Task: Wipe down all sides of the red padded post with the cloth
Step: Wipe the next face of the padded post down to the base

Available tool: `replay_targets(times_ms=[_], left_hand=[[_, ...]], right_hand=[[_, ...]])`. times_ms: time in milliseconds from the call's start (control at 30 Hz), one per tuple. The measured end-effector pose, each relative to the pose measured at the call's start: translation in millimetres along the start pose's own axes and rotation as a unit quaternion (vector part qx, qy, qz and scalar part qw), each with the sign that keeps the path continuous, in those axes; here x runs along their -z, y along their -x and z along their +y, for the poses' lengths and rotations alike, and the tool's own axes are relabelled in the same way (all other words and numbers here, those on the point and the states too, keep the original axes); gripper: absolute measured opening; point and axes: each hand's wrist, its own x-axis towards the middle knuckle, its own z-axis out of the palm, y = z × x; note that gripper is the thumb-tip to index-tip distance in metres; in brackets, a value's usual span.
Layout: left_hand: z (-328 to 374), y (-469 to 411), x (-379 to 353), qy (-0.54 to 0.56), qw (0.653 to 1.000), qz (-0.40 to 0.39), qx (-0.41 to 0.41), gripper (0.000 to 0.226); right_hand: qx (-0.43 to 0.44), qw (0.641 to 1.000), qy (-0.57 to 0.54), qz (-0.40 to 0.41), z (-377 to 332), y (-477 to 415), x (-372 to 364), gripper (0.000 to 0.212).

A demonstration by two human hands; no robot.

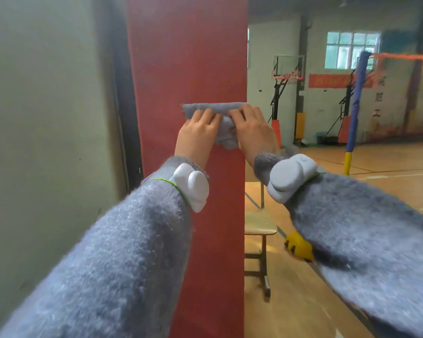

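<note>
Cloth of fuzzy grey fabric, prob. soft & light, is pressed to near face of tall red padded post, centre frame, by left hand & right hand, fingers flat. Best held spread under palms.

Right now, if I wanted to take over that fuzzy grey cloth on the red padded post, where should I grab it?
Probably the bunched lower fold of the grey cloth, coming from the front and below. It bulges off the red padded post between the left hand and right hand, while the upper band lies pressed flat, offering nothing to pinch.
</note>
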Motion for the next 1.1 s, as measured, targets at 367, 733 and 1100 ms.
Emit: replay_targets(times_ms=[367,733,1100], left_hand=[[-0.6,-8.5,-0.6,-0.077,0.996,-0.045,-0.014,0.031],[-5.4,-34.3,8.0,-0.001,0.992,-0.033,0.121,0.022],[6.6,30.0,17.2,-0.090,0.993,-0.080,-0.017,0.026]], right_hand=[[0.010,0.995,0.045,0.093,-5.6,-4.5,-8.1,0.027],[-0.037,0.975,-0.032,0.217,-12.5,-37.4,-20.9,0.023],[0.071,0.977,0.046,0.194,-26.6,22.5,-32.4,0.030]])
